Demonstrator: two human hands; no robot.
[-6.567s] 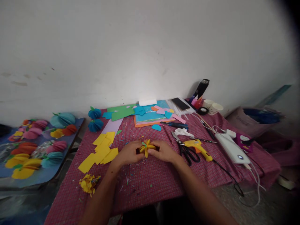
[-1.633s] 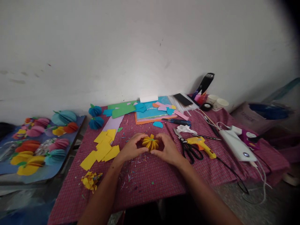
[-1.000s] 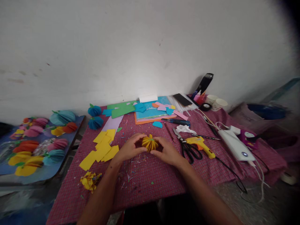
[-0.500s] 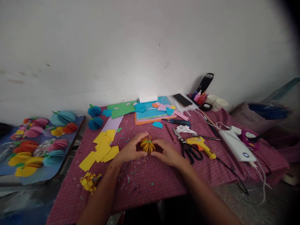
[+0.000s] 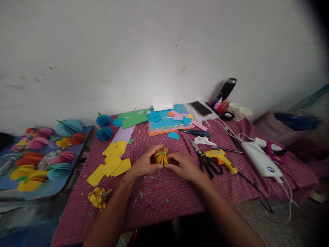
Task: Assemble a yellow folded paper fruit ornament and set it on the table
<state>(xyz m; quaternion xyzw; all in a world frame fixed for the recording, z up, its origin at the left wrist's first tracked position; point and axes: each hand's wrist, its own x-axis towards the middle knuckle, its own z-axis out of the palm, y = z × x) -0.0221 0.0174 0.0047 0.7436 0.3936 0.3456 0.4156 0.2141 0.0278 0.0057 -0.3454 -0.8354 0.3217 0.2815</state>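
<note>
Between my two hands, low over the table, is a small yellow paper pumpkin (image 5: 161, 157) with fanned folds and a bit of green on top. My left hand (image 5: 146, 161) curves round its left side, thumb and fingers on the paper. From the right, my right hand (image 5: 183, 166) grips the other side with thumb and fingertips. Yellow paper pieces (image 5: 113, 161) lie in a loose pile left of my left hand. Right of my right hand rest black-handled scissors (image 5: 209, 164) and a yellow glue gun (image 5: 221, 158).
Crumpled yellow paper (image 5: 99, 198) is near the left front. Two blue paper pumpkins (image 5: 104, 133) stand at the back left. Finished paper pumpkins cover a blue board (image 5: 46, 193) further left. A white power bank (image 5: 260, 160) with cables, paper cups (image 5: 243, 113) and a black flask (image 5: 227, 88) occupy the right.
The yellow paper pumpkin has turned and tilted slightly between my hands, showing its folds from another side. My fingers have closed in a little. The view has shifted slightly.
</note>
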